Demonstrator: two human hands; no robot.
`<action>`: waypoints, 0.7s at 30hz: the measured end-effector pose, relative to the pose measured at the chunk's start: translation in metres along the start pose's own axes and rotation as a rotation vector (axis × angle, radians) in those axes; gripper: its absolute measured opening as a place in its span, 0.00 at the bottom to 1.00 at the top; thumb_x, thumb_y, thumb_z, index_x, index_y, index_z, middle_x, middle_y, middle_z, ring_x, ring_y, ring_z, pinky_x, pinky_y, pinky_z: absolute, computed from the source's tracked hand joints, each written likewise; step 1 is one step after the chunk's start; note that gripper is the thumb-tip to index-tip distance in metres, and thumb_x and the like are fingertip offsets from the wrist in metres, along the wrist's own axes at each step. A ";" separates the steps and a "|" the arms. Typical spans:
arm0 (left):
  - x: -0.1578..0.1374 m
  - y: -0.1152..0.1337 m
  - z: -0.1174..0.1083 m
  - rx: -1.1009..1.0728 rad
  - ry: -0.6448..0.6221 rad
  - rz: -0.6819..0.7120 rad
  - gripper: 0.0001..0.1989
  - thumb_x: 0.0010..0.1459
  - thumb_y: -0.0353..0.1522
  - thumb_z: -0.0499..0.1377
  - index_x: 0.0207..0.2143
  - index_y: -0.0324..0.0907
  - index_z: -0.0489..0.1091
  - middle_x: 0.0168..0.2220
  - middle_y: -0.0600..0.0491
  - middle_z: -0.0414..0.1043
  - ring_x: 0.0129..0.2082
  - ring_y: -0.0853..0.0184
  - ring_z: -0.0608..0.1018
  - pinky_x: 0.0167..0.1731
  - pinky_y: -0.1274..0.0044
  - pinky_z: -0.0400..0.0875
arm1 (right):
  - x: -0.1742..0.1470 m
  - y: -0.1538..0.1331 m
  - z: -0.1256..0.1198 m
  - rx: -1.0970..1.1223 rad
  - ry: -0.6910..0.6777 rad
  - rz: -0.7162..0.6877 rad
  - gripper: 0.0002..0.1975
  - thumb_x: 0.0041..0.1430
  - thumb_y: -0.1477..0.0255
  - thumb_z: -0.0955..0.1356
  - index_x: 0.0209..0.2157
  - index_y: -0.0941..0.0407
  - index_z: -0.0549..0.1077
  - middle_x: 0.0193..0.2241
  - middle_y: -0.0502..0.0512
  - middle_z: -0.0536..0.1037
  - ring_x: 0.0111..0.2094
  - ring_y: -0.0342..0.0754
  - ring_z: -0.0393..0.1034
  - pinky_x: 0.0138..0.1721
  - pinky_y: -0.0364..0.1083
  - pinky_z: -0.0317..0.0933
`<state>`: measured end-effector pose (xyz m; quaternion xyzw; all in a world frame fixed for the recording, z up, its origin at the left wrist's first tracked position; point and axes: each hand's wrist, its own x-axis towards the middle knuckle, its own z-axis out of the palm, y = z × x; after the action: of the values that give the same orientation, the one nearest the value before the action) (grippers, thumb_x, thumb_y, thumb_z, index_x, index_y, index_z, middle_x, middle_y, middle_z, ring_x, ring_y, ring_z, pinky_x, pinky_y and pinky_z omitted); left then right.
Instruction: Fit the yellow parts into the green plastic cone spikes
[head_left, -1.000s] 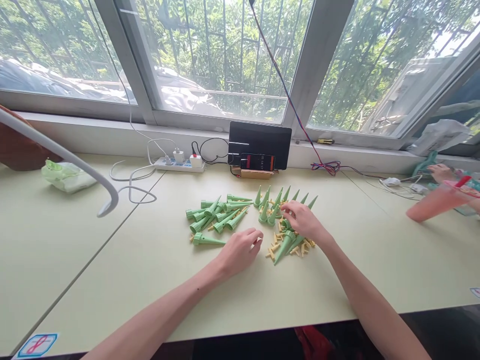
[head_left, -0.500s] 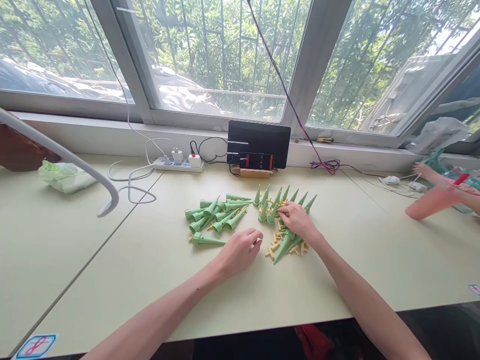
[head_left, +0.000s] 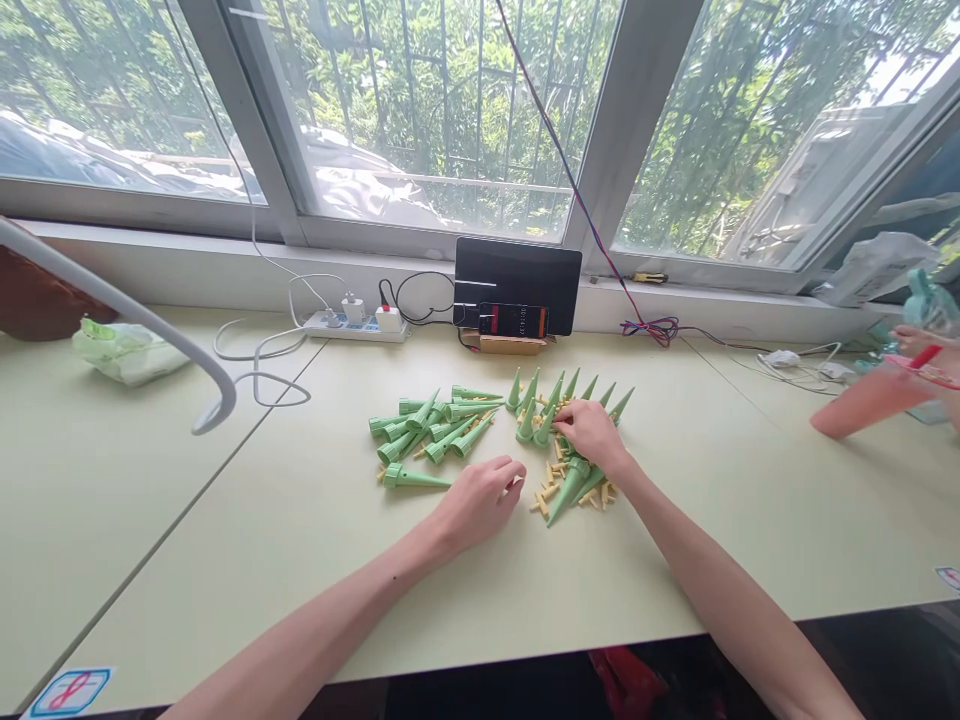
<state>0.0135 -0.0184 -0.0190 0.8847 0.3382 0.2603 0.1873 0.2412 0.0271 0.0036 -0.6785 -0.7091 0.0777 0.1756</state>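
Remote feed: I have the right hand [head_left: 592, 432] over the right-hand cluster, thumb and fingers drawn together beside upright green tapered plastic cones [head_left: 526, 427]; whether anything is pinched there I cannot tell. The left hand [head_left: 484, 497] rests on the pale yellow-green tabletop [head_left: 300, 520], fingers curled, their inner side hidden, so I cannot tell if it grips anything. A single green cone [head_left: 416, 479] points its tip at it. The upright cones stand on broad collars, presumably for stability. At left, more green cones [head_left: 435, 452] lie heaped. Small yellow T-shaped pieces [head_left: 544, 502] lie scattered at near right; I judge this keeps reaches short.
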 end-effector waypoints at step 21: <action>0.000 0.000 -0.001 0.008 0.004 0.023 0.11 0.62 0.25 0.49 0.31 0.41 0.69 0.27 0.54 0.68 0.23 0.72 0.68 0.25 0.78 0.59 | 0.004 0.007 0.001 -0.061 -0.062 -0.125 0.10 0.60 0.76 0.67 0.28 0.56 0.79 0.31 0.55 0.79 0.34 0.48 0.71 0.36 0.44 0.60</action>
<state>0.0129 -0.0181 -0.0188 0.8888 0.3295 0.2630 0.1799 0.2470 0.0312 0.0011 -0.6352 -0.7572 0.0658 0.1374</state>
